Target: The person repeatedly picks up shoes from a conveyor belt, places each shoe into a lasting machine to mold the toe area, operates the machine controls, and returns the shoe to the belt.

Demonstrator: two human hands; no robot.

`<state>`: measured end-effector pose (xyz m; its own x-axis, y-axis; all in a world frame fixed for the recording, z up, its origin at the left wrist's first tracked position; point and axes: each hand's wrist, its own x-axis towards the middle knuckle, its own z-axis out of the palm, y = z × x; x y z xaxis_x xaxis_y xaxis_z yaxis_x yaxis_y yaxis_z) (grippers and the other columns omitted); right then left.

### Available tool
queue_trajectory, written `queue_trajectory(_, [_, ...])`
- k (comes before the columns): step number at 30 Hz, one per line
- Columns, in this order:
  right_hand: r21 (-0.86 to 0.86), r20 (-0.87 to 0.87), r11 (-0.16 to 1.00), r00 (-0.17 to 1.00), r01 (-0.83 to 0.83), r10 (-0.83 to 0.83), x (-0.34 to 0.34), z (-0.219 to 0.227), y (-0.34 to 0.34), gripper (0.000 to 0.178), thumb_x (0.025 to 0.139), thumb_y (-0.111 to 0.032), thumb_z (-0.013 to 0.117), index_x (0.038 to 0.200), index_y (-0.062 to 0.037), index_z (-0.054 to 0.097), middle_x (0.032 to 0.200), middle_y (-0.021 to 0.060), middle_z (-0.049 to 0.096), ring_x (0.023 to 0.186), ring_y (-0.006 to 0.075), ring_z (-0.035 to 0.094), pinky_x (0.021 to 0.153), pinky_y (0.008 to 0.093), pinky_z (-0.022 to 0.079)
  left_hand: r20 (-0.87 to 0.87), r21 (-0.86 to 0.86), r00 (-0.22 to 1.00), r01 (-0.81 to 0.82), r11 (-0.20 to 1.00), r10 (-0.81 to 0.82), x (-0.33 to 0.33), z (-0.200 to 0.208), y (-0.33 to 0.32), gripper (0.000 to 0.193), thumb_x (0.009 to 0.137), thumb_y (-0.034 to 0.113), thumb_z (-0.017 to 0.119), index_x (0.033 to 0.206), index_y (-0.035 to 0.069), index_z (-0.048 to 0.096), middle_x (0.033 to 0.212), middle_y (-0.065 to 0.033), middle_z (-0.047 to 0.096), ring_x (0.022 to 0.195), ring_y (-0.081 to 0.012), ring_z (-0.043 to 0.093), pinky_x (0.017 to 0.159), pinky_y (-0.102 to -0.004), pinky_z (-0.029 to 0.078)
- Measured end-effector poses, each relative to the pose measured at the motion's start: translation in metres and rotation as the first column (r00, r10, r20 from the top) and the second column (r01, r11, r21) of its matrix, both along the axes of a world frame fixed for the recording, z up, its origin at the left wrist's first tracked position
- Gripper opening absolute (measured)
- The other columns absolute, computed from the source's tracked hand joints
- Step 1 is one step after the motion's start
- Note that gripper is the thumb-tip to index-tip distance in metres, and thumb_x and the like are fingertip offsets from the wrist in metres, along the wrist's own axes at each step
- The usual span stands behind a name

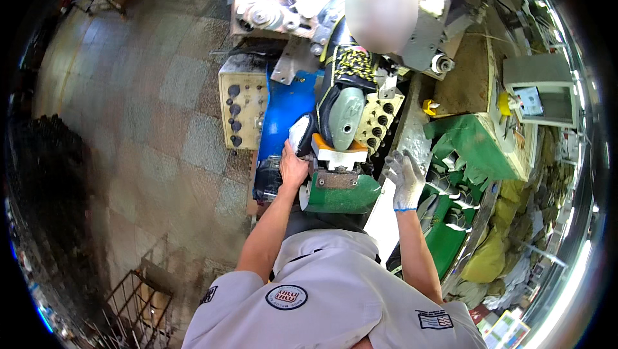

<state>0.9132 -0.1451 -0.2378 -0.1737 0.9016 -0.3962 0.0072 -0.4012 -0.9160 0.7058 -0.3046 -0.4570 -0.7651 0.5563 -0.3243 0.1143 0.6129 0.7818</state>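
Note:
A black shoe upper with yellow-and-black laces [356, 63] sits in the machine, toe end away from me. A grey-green shoe last [348, 116] fills its opening, just above an orange-and-white support pad [338, 150]. My left hand [294, 167], bare, is closed at the near end of a black-and-white shoe-like piece [300, 134] left of the last; its exact kind is unclear. On the other side, my right hand [405, 178] wears a pale glove with a blue cuff. Its fingers are apart, with nothing visible in them.
A cream control panel with dark knobs [235, 108] stands left of the blue machine plate [283, 101]. A green rounded housing [344, 194] juts toward my waist. Several shoes [458, 201] lie on a green-lined rack at right. Tiled floor [154, 104] stretches off to the left.

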Motion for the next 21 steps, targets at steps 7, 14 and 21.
queue_trajectory(7, [0.041,-0.059,0.991,0.99,-0.127,0.129,-0.027,0.025,0.001,0.06,0.098,-0.026,0.064,0.144,0.0056,0.042,0.129,0.0243,0.061,0.107,0.0339,0.068,0.079,0.0396,0.06,0.005,-0.049,1.0,-0.025,0.998,0.025,-0.017,0.03,-0.013,0.083,0.068,0.038,0.084,0.134,0.002,0.049,0.113,-0.0277,0.067,0.103,-0.0448,0.066,0.089,-0.0512,0.052])
queue_trajectory(14, [0.129,-0.11,0.964,0.963,-0.231,0.245,-0.041,0.075,-0.015,0.064,0.095,-0.023,0.069,0.144,0.009,0.042,0.13,0.0241,0.062,0.112,0.0323,0.067,0.087,0.0382,0.058,-0.216,0.106,0.97,-0.086,0.991,0.107,-0.021,0.136,-0.074,0.08,0.065,0.028,0.093,0.133,0.007,0.056,0.105,-0.0197,0.073,0.097,-0.0337,0.072,0.082,-0.041,0.056])
queue_trajectory(21, [0.318,-0.028,0.767,0.803,-0.558,0.596,-0.068,0.131,-0.067,0.08,0.084,-0.026,0.079,0.147,0.006,0.041,0.14,0.0199,0.058,0.13,0.0277,0.057,0.11,0.0364,0.044,-0.532,-0.062,0.845,0.016,0.998,-0.046,-0.016,0.35,-0.086,0.082,0.068,0.03,0.089,0.134,-0.001,0.053,0.112,-0.0202,0.069,0.098,-0.0367,0.07,0.081,-0.0421,0.055])
